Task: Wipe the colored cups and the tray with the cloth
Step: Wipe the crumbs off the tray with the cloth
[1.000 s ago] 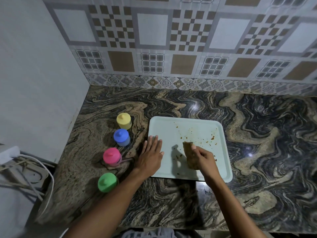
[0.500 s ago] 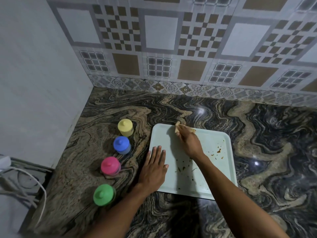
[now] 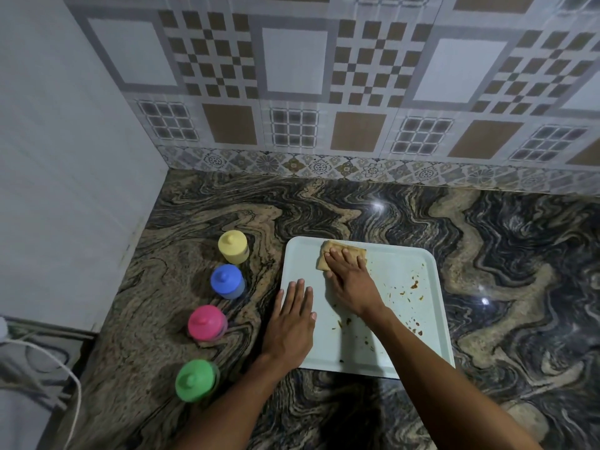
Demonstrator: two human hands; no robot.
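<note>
Cloth (image 3: 336, 251) flattened since | long axis along tray (image 3: 402, 264) far rim

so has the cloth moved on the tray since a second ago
Yes. The cloth under the right hand went from the tray's near half to its far edge, toward the tiled wall.

The right hand (image 3: 349, 280) presses flat on a folded tan cloth (image 3: 337, 253) at the far edge of the pale rectangular plastic tray (image 3: 406, 339). The left hand (image 3: 292, 323) lies flat on its left edge. Brown specks dot the tray's right half. Yellow (image 3: 232, 246), blue (image 3: 226, 281), pink (image 3: 206, 322) and green (image 3: 194, 380) lidded cups stand in a line on the marbled stone worktop (image 3: 519, 287).
</note>
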